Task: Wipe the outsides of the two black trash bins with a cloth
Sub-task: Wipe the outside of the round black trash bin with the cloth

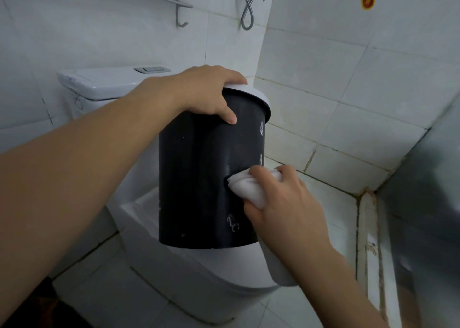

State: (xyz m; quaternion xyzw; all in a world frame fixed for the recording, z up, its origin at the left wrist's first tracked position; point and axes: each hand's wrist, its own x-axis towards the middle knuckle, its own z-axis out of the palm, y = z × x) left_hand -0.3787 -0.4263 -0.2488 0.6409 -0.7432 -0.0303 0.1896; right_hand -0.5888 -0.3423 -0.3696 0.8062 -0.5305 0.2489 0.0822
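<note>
A black trash bin [199, 173] with a white rim hangs in the air above the toilet, tilted slightly away from me. My left hand [199, 91] grips its rim from the top left, thumb down on the black wall. My right hand [281, 200] holds a folded white cloth [249, 186] and presses it against the bin's lower right side. Small white marks dot the bin's surface. Only one bin is in view.
A white toilet [199, 278] with its cistern [104, 84] stands directly below and behind the bin. White tiled walls close in at the back and right. A metal towel rack [179, 4] and a shower hose [249, 9] hang above. A grey panel [423, 203] stands at right.
</note>
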